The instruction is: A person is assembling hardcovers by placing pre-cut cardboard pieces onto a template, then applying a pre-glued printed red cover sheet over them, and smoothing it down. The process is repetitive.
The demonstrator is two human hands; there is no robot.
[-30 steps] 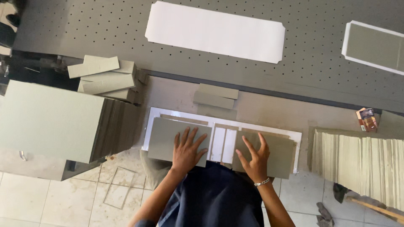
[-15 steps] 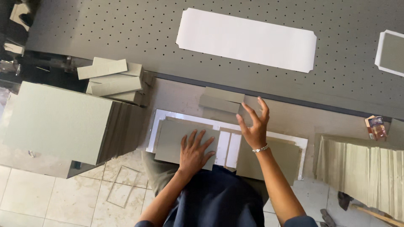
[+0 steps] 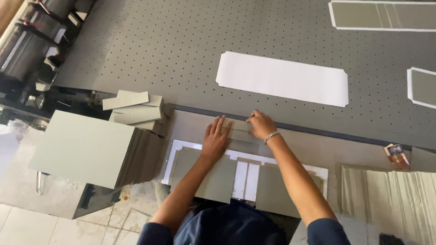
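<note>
Both hands reach forward to a small stack of narrow grey board strips (image 3: 237,129) lying on the work ledge. My left hand (image 3: 215,139) lies flat with fingers spread on the stack's left end. My right hand (image 3: 260,125), a bracelet on its wrist, pinches the stack's right end. Nearer to me lies a white sheet (image 3: 180,149) with two grey boards on it, the left board (image 3: 213,178) and the right board (image 3: 274,196), and narrow strips between them. My forearms cross above these boards.
A tall stack of grey boards (image 3: 86,147) stands at the left, with loose strips (image 3: 131,108) behind it. A perforated dark table (image 3: 181,50) carries a white sheet (image 3: 282,79) and bordered grey panels (image 3: 381,16). More stacked boards (image 3: 390,199) lie at the right.
Both hands left the two boards on the white sheet and moved forward to the strip stack; the right went first, then the left. The camera shifted forward.
</note>
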